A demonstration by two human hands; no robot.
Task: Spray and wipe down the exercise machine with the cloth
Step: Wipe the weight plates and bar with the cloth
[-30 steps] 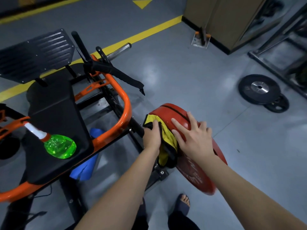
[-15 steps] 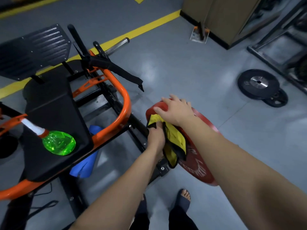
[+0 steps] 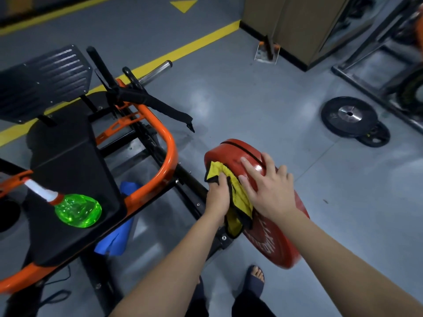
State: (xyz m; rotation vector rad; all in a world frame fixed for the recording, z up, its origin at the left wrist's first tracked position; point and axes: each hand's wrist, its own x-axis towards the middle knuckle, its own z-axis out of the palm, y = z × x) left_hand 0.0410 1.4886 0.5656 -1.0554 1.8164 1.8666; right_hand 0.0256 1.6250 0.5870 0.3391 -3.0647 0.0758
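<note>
Hands meet on the red weight plate (image 3: 235,152) at the right side of the machine (image 3: 68,161). Our left hand (image 3: 217,197) has its fingers curled round the yellow cloth (image 3: 235,223) and presses it against the inner side of the plate. The cloth has a black edge and hangs down below this hand. Our right hand (image 3: 270,197) lies flat on the rim and the outer face of the plate, with fingers straight and a little spread. It holds nothing and is just beside the cloth.

The plate stands on its edge, and a thin groove runs round its rim. On the left, the black bars and the orange tube (image 3: 170,152) of the frame are near the left hand. On the right, the grey floor (image 3: 251,99) is free until two black plates (image 3: 349,115) that lie flat, well apart from us. The green spray bottle (image 3: 77,210) lies on the black pad of the machine, well apart from both hands. A blue cloth (image 3: 114,241) hangs below the edge of the pad.
</note>
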